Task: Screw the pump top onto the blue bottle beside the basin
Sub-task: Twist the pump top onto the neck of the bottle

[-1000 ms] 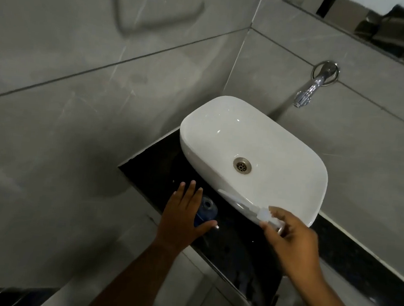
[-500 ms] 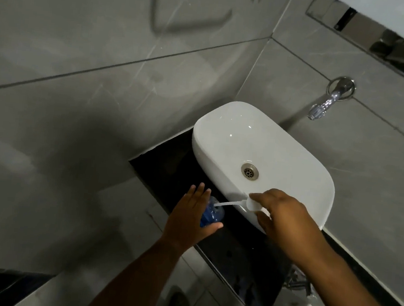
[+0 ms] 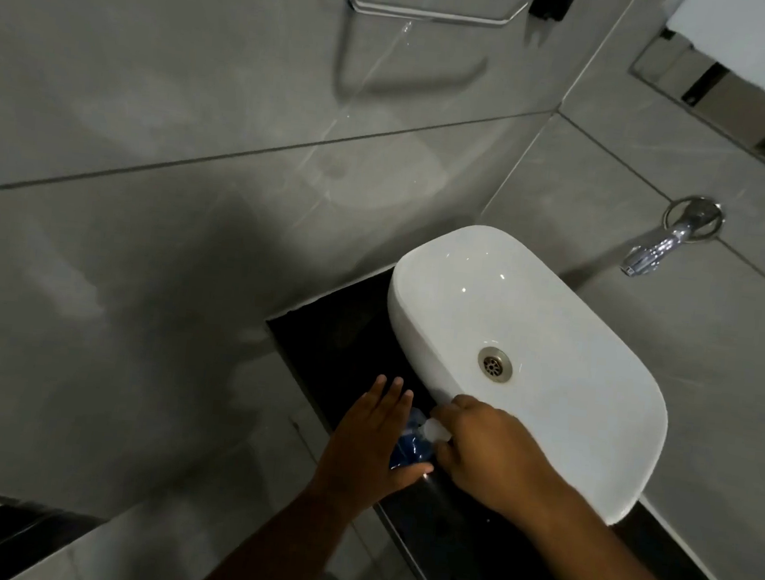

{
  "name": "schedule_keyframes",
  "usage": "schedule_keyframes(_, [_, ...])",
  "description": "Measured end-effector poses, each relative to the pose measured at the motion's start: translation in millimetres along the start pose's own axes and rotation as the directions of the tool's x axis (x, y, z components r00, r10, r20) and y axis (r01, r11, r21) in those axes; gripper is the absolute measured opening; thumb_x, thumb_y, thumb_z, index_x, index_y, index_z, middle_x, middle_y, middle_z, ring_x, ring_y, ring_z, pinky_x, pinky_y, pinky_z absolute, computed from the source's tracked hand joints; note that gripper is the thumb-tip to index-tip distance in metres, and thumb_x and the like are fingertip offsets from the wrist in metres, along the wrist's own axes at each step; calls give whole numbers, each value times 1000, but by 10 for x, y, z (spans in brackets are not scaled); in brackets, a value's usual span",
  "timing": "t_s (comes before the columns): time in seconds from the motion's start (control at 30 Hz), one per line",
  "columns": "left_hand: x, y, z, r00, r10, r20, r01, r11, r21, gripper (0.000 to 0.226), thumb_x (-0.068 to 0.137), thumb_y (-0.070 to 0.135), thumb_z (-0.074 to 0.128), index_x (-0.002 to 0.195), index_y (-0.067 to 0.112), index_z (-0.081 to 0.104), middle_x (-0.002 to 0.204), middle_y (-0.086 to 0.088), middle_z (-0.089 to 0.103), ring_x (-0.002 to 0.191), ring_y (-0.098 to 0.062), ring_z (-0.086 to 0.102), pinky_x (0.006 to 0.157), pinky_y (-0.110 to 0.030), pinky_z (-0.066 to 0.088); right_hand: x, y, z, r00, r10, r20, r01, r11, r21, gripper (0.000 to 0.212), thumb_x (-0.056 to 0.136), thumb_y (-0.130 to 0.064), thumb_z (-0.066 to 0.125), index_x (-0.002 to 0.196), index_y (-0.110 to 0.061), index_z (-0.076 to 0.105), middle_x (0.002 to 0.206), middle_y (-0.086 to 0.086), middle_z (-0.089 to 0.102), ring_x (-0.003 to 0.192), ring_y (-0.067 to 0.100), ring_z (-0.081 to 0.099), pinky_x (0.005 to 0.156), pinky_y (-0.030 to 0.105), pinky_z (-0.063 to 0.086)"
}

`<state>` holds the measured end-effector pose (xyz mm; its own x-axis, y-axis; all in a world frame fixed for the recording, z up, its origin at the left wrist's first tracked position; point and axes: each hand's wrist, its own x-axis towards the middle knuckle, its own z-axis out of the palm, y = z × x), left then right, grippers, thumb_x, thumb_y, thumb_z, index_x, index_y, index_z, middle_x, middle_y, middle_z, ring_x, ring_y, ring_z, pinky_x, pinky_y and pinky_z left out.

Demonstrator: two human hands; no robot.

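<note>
A small blue bottle (image 3: 412, 447) stands on the black counter (image 3: 338, 337) just left of the white basin (image 3: 419, 321). My left hand (image 3: 375, 443) wraps the bottle from the left, thumb across its front and fingers stretched up behind it. My right hand (image 3: 491, 454) grips the white pump top (image 3: 436, 430), which sits at the bottle's neck. The pump's tube is hidden, and my hands cover most of the bottle.
Grey tiled walls meet in a corner behind the basin. A chrome tap (image 3: 665, 242) juts from the right wall above it. A chrome towel rail (image 3: 426, 9) hangs high on the left wall. The counter's front edge runs under my wrists.
My right hand has carried the pump top leftwards from the basin's rim down onto the bottle's neck; its tube has gone out of sight. My left hand has stayed around the bottle.
</note>
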<state>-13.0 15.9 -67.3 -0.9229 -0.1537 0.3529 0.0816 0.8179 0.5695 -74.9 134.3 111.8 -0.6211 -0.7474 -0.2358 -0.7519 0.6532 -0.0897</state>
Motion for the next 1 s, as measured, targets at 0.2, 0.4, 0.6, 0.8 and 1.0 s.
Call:
schedule_keyframes(0.2, [32, 37, -42, 1000, -17, -15, 17, 1000, -16, 88, 78, 63, 54, 140, 2, 46, 149, -18, 41, 140, -38, 32, 106, -54, 40, 208, 63, 175, 998, 35, 51, -38, 998, 60, 18, 85, -34, 53, 93, -22, 64, 93, 2, 64, 78, 20, 62, 68, 38, 55])
schedule_keyframes(0.4, [18, 15, 4, 999, -32, -4, 32, 999, 15, 90, 78, 68, 53, 143, 6, 42, 152, -15, 38, 141, -34, 29, 109, -50, 34, 331, 8, 200, 997, 75, 35, -76, 997, 33, 25, 88, -34, 51, 66, -24, 49, 59, -8, 41, 53, 12, 45, 45, 20, 24])
schedule_keyframes(0.6, [31, -7, 80, 999, -40, -10, 40, 999, -31, 91, 76, 63, 56, 145, 7, 38, 153, -14, 36, 142, -32, 27, 111, -50, 33, 307, 61, 227, 999, 24, 33, -27, 996, 85, 22, 80, -32, 64, 95, -20, 55, 85, 0, 60, 69, 17, 56, 52, 23, 38])
schedule_keyframes(0.8, [18, -11, 167, 999, -47, -2, 47, 995, -88, 89, 80, 63, 56, 147, 10, 33, 158, -7, 19, 146, -27, 18, 115, -43, 26, 293, 102, 287, 997, -55, 61, 53, 998, 37, 28, 83, -18, 64, 111, -19, 61, 101, 4, 63, 88, 20, 62, 72, 24, 50])
schedule_keyframes(1.0, [34, 76, 281, 996, -79, -44, 69, 979, -192, 85, 84, 58, 58, 147, 9, 33, 160, -11, 20, 148, -27, 15, 116, -42, 26, 345, 150, 242, 986, -135, 98, 137, 990, -12, 37, 83, -20, 66, 119, -23, 61, 104, 3, 60, 90, 19, 61, 74, 20, 47])
